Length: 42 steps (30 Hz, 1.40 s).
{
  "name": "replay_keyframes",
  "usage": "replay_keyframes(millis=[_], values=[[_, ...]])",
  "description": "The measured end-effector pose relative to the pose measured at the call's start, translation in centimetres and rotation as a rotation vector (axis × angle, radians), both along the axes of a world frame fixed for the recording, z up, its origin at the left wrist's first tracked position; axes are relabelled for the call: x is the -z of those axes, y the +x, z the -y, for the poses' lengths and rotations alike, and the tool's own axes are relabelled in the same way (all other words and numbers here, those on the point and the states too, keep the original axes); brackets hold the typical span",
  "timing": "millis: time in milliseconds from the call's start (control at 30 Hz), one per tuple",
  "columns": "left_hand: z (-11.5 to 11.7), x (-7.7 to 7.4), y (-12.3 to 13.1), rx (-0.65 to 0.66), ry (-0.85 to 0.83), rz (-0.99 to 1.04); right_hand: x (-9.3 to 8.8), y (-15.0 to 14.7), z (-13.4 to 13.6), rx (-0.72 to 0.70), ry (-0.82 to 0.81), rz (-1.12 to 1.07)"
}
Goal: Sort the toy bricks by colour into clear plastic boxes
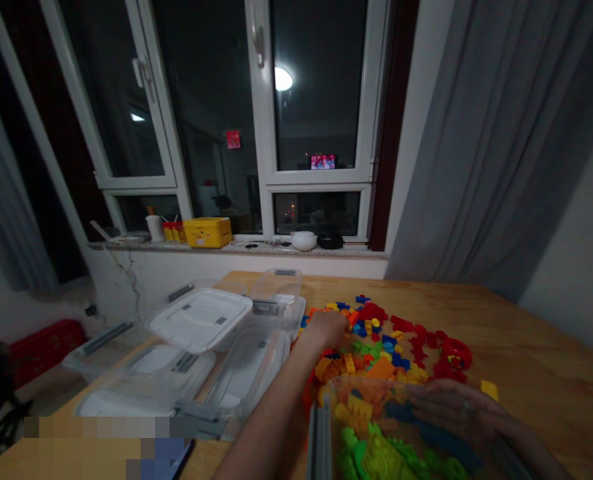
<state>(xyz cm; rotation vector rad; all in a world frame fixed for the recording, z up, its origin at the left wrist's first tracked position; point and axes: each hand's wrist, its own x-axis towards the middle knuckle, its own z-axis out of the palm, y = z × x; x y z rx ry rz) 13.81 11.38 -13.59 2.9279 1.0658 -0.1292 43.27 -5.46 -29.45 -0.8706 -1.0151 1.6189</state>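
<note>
Seemingly mid-gathering, the left hand (329, 329) curls into the heap of colourful plastic building blocks (376, 347), its grip hidden. The right hand (451, 403) is spread against the clear plastic bin (319, 437) beside it. Lifting would call for a firm pinch.

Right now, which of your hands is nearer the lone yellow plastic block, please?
Right: right hand just left of the yellow block; left hand farther, at the brick pile.
</note>
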Motion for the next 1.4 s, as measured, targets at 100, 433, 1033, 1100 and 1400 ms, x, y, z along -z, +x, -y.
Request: replay_keyframes(millis=[100,433,1033,1100,1400], values=[[-0.8,1.0,0.0,-0.003,-0.021,-0.040,-0.2,0.1,0.1,-0.068,-0.025,-0.013],[-0.9,2.8,1.0,0.001,-0.038,-0.099,-0.8,-0.6,0.4,-0.054,-0.018,-0.009],[-0.9,3.4,1.3,-0.017,-0.060,-0.204,-0.2,-0.3,0.3,-0.064,0.019,-0.059],[-0.9,3.7,1.3,-0.024,-0.045,-0.193,-0.1,0.0,0.2,-0.049,-0.022,-0.034],[-1.2,3.1,1.0,-0.007,-0.027,-0.114,0.7,0.9,-0.2,-0.072,-0.015,0.077]])
